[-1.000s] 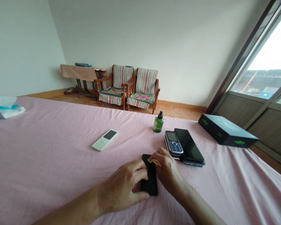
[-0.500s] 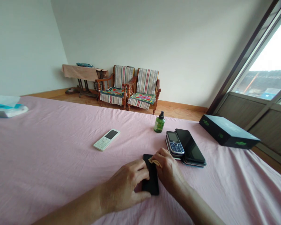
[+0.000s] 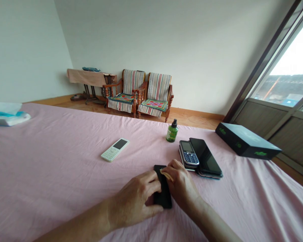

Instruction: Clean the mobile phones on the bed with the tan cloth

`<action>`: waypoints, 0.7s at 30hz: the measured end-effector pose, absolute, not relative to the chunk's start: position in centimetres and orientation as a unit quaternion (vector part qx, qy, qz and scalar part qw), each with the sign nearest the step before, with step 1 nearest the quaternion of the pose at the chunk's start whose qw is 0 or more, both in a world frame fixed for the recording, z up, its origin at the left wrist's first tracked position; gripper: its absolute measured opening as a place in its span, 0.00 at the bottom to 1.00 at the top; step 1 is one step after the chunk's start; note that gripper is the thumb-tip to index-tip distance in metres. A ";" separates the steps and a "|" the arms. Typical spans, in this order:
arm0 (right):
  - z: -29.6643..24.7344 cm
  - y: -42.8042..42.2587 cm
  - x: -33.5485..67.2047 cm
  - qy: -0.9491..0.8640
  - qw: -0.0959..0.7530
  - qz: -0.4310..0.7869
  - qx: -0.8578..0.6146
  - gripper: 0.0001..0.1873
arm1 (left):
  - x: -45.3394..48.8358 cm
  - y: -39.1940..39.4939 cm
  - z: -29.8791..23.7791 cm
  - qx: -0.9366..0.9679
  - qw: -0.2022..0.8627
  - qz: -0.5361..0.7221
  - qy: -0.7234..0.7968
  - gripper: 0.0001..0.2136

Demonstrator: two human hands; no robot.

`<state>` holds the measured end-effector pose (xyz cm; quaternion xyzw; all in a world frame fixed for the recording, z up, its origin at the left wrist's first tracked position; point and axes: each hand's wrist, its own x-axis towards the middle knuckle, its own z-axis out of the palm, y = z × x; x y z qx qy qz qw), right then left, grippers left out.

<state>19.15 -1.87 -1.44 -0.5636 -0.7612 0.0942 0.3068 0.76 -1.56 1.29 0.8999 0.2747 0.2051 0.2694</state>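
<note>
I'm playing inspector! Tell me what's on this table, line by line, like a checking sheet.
Surface: pink cloth table, wrinkled at the right.
Job's things: black flat phone lying flat; small tan cloth pressed on it.
Clutter: white keypad phone, green spray bottle, stacked dark phones, black box with green print, tissue pack.
Hands: left hand grips the phone's edge; right hand pinches the cloth.
Cables: nothing seen.
Surroundings: two striped wooden chairs, big window.

Two striped armchairs point(image 3: 141, 95), bright window point(image 3: 289, 82)
</note>
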 end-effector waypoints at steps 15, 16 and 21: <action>-1.6 -1.8 19.4 -0.759 0.305 0.099 -0.567 0.12 | 0.7 -1.6 1.2 0.905 0.257 0.195 0.278 0.12; -1.7 -1.8 19.4 -0.758 0.305 0.098 -0.569 0.12 | 0.7 -1.6 1.2 0.905 0.257 0.193 0.279 0.12; -1.5 -1.8 19.0 -0.755 0.300 0.108 -0.573 0.11 | 0.8 -1.6 1.1 0.901 0.264 0.189 0.289 0.13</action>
